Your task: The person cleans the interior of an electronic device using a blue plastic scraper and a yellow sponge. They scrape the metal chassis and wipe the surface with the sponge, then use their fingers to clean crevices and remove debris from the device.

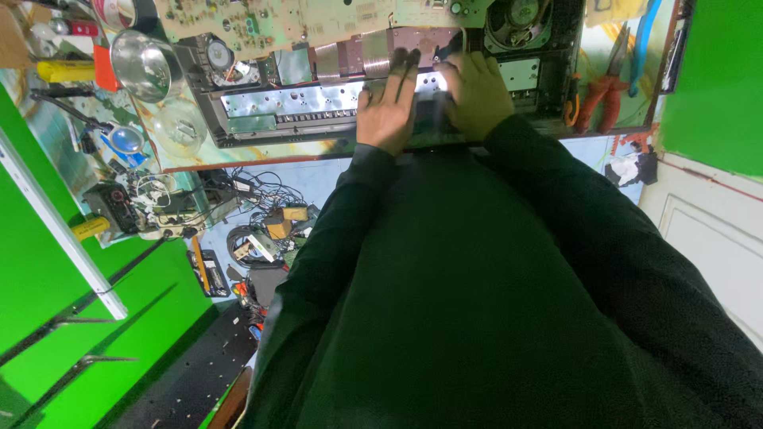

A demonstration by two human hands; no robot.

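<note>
Resting flat on the open chassis (pixel 318 103) at the bench edge, my left hand (pixel 387 107) kept fingers straight and empty, my right hand (pixel 477 91) curled, grip unclear; steady pressure, clear of the circuit board (pixel 278 20), seemed best.

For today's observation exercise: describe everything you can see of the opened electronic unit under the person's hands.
The opened electronic unit is a long dark chassis lying flat on the workbench, cover off. Inside show a shiny perforated metal plate, ribbed metal blocks and a round speaker. A green circuit board lies along its far side. The left hand rests flat on it, fingers extended; the right hand curls over its front edge.
</note>
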